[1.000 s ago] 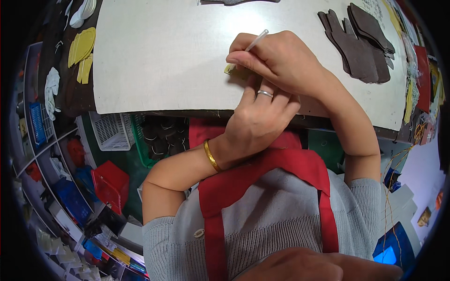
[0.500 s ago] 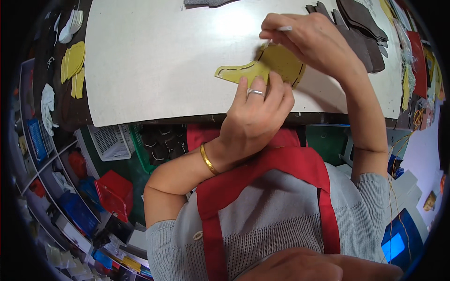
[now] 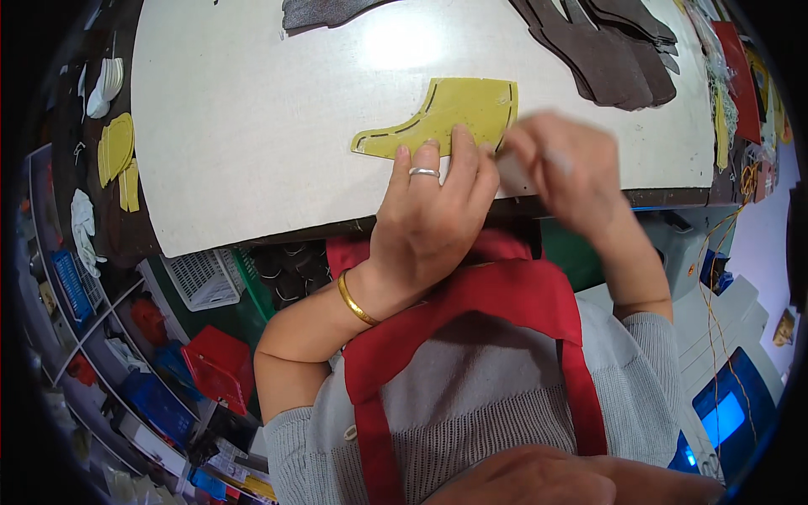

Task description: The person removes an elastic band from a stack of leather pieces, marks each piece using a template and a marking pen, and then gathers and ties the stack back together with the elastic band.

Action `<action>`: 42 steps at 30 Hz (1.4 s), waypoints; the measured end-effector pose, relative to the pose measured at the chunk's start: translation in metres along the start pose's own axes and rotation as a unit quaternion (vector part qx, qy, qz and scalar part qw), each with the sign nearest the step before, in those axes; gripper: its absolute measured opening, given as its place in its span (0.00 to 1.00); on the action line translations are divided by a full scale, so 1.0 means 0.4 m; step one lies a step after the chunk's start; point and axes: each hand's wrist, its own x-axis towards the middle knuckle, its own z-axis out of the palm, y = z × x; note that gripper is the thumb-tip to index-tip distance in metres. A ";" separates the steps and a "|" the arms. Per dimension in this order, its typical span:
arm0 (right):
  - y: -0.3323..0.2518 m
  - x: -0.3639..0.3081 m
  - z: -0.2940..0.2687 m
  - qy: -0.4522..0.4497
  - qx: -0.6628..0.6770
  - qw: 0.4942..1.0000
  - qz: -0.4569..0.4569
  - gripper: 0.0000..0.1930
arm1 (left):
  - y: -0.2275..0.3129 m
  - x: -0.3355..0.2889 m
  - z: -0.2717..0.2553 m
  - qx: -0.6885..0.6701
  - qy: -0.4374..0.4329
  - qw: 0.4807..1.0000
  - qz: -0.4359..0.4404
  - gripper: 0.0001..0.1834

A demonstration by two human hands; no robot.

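A yellow boot-shaped template point(image 3: 471, 105) with dark slots along its edges lies flat on the white tabletop point(image 3: 244, 126). My left hand point(image 3: 433, 202), wearing a ring, presses its spread fingertips on the template's lower edge. My right hand point(image 3: 572, 172) is closed around a slim white pen point(image 3: 556, 161) at the template's lower right edge. Motion smears this hand, and its fingers hide the pen's tip. Whether a piece of material lies under the template I cannot tell.
Dark brown cut leather pieces point(image 3: 602, 63) are stacked at the far right, and another dark piece point(image 3: 328, 12) lies at the far edge. Yellow templates point(image 3: 116, 150) and a white glove point(image 3: 82, 223) are at the left. Below the table edge stand a white basket point(image 3: 204, 278) and a red bin point(image 3: 220, 366).
My right hand has come from the template's upper edge down to its lower right edge with the pen. The left hand still presses the template. The whole view has shifted slightly.
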 end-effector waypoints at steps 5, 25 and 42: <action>0.032 0.051 -0.037 -0.061 0.093 0.984 0.141 0.11 | -0.001 0.010 0.003 0.012 0.018 1.000 0.011 0.13; 0.275 -0.033 -0.184 0.161 0.131 0.916 0.343 0.13 | -0.153 0.121 0.018 -0.028 -0.058 0.997 -0.042 0.20; 0.107 0.080 0.018 -0.164 0.189 0.947 0.200 0.14 | -0.009 -0.066 -0.029 -0.145 -0.034 0.987 -0.067 0.38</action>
